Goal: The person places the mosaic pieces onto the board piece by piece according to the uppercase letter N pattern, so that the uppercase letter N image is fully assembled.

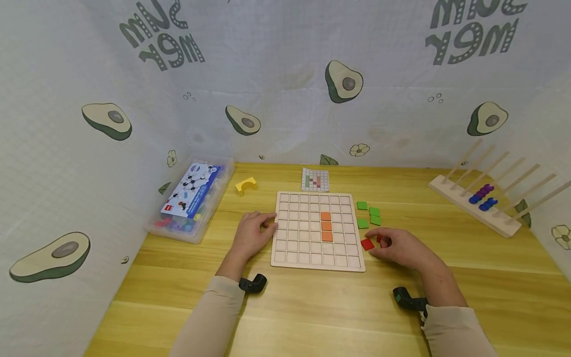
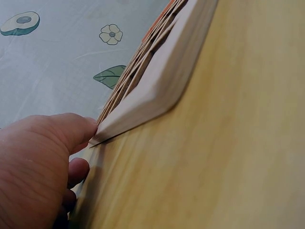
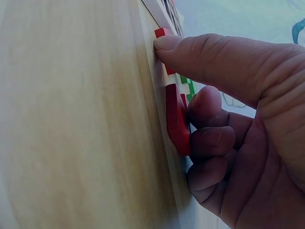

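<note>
A wooden grid board [image 1: 298,243] lies on the table, with three orange tiles [image 1: 326,226] in one column. My left hand [image 1: 252,235] touches the board's left edge with thumb and index fingertips; the left wrist view shows the thumb [image 2: 78,129] against that edge. At the board's right side my right hand [image 1: 399,248] pinches a red tile [image 1: 368,244] between thumb and index finger, low at the table. A second red tile [image 3: 176,119] stands tilted beside its curled fingers, and part of another red piece shows behind. In the right wrist view the index finger is hidden.
Several green tiles [image 1: 375,219] lie right of the board. A printed pattern card [image 1: 314,179] is behind it, and a yellow arch block [image 1: 247,185] to the back left. A clear plastic box [image 1: 192,196] stands left; a wooden peg rack with beads [image 1: 475,206] stands right.
</note>
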The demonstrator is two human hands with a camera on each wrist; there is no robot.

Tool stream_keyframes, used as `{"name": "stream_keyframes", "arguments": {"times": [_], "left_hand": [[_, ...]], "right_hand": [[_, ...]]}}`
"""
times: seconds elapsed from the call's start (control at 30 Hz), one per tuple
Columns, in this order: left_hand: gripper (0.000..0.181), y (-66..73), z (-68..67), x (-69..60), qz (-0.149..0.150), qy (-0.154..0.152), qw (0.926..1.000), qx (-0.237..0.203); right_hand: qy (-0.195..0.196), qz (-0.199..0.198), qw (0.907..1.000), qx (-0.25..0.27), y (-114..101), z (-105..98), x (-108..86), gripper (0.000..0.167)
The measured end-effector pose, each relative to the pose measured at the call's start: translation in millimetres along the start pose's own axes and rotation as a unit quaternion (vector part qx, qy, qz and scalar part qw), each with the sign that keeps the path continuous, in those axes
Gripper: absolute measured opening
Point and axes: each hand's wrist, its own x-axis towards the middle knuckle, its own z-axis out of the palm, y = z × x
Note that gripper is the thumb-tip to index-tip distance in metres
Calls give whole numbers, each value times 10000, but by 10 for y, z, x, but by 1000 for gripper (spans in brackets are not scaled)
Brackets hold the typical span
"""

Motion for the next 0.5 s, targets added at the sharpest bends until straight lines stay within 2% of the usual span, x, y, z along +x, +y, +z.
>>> {"name": "stream_keyframes", "arguments": {"times": [0.5], "left_hand": [[34, 12, -5, -13, -53, 15, 10000, -7]], "right_hand": [[65, -13, 9999, -77, 5, -2, -7, 29]]}}
